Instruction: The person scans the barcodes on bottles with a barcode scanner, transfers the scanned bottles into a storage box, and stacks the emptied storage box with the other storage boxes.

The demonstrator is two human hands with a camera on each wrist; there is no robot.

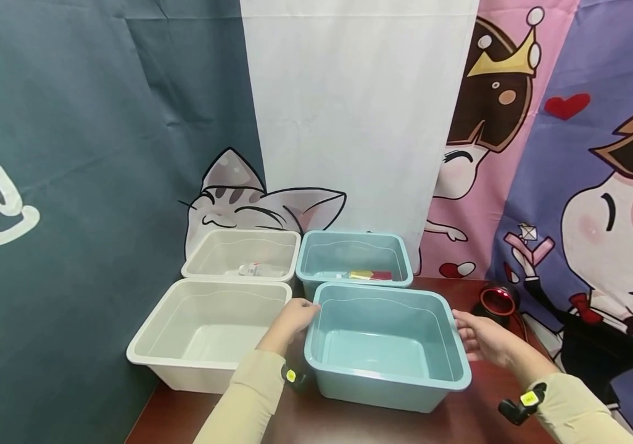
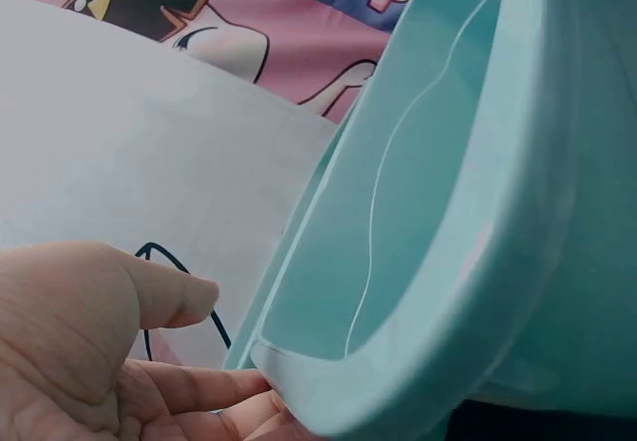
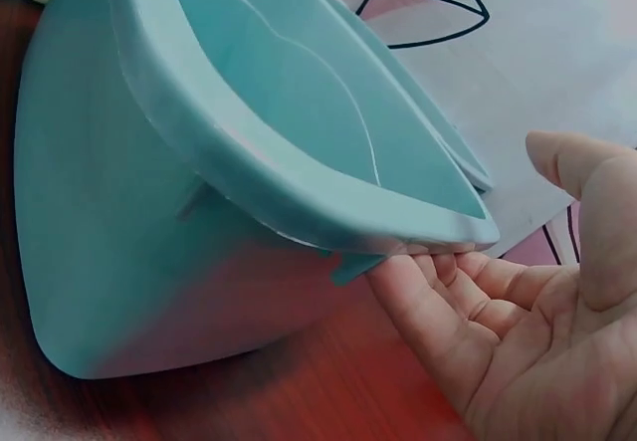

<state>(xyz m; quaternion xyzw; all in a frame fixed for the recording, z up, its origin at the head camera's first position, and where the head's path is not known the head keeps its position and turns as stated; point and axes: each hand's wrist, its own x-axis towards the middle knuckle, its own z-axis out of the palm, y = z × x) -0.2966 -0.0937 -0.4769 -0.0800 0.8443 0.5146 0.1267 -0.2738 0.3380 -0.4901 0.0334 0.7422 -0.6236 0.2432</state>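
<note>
A blue plastic bin (image 1: 374, 351) stands at the front right with one hand at each end. At its left end is my left hand (image 1: 297, 317); the left wrist view shows the fingers at the underside of the rim (image 2: 368, 381) and the thumb apart from it. My right hand (image 1: 483, 339) is at the right end. Its fingertips touch the rim from below in the right wrist view, palm up, and the thumb (image 3: 567, 157) points away from the rim. The inside of this bin holds nothing.
A white bin (image 1: 183, 357) stands to the left. Behind are a smaller-looking white bin (image 1: 197, 262) with a clear bottle (image 1: 261, 269) and a blue bin (image 1: 405, 265) with a yellow-and-red item (image 1: 371, 275). A dark device glowing red (image 1: 498, 301) sits at the right by the printed curtain.
</note>
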